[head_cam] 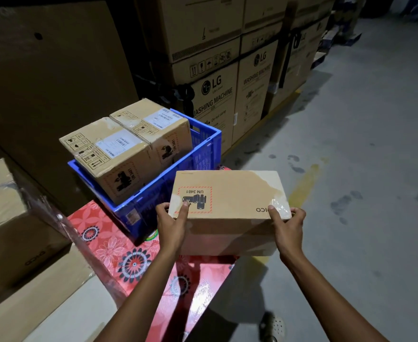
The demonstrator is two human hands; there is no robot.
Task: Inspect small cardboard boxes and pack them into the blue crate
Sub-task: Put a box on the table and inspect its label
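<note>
Presently left hand [172, 224] and right hand [288, 227] each grasp an end of a small cardboard box [229, 206], held level beside the blue crate [204, 141], label face upward, apparently for inspection. Two boxes [126, 149] already sit inside.

Blue crate [204, 144] sits at far end of desk [119, 245]. Near box [109, 154] and far box [151, 122] fill crate's left part and rise above rim. Open slot runs along crate's right wall. Held box [227, 201], gripped by left hand [172, 224] and right hand [288, 227], hangs over desk's right edge, in front of slot. Washing-machine cartons [213, 95] stand close behind crate. Tall brown carton [55, 82] walls off far left. Wrapped cartons [10, 218] crowd desk's left edge. Floor [363, 144] right of desk is open.
</note>
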